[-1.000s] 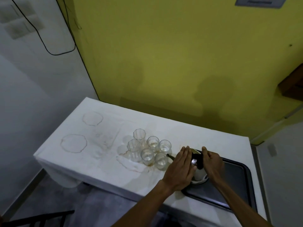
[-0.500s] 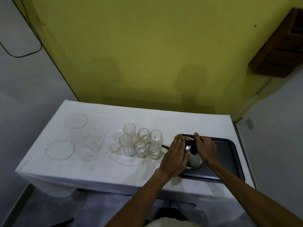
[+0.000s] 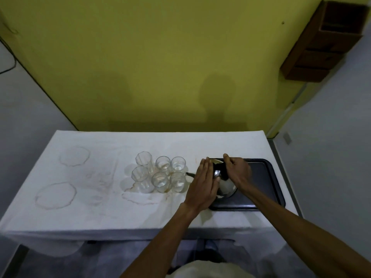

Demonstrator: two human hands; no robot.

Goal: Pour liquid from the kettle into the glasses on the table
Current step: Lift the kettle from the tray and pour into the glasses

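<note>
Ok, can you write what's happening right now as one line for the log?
step: getting kettle ready | right hand: on black handle | left hand: flat on kettle side | kettle: on tray | glasses: six, grouped by spout

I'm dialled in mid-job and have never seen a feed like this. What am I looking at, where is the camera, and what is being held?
There is no machine here: these are a person's two bare hands, filmed by one wide-angle camera worn on the head, looking forward and down. That is why the arms reach in from the bottom edge.

In front is a table under a stained white cloth. Six clear glasses stand bunched near its middle. To their right lies a dark tray.

A shiny metal kettle sits over the tray's left end, its thin spout pointing at the glasses. The right hand grips the kettle's black handle on top. The left hand lies flat against the kettle's side, fingers straight, steadying rather than clasping it. Whether the kettle is lifted off the tray, I cannot tell. No stream of liquid shows at the spout.
</note>
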